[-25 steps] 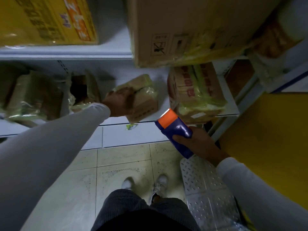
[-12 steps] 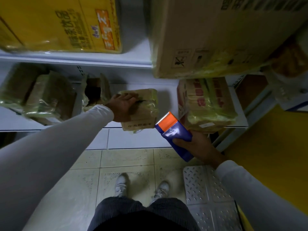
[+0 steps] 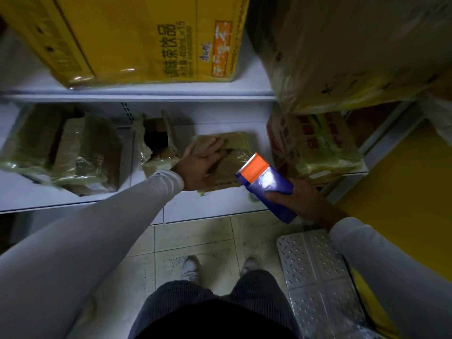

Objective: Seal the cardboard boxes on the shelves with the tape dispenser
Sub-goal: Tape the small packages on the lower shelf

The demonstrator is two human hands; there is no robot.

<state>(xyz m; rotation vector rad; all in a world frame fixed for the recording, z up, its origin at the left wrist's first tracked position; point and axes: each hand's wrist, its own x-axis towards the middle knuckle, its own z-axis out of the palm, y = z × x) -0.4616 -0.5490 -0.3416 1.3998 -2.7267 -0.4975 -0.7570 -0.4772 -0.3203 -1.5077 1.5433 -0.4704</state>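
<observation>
The right hand (image 3: 302,200) has its grip wrapped round the purple handle of the tape dispenser (image 3: 265,183), whose orange head with a serrated edge points up at the shelf. The left hand (image 3: 201,165) lies flat, fingers straight, pressing the top of a small cardboard box (image 3: 231,155) wrapped in wrinkled, glossy tape on the white lower shelf (image 3: 215,204). Left of it stands a torn open box (image 3: 156,145). A yellow printed carton (image 3: 151,37) sits on the shelf above.
</observation>
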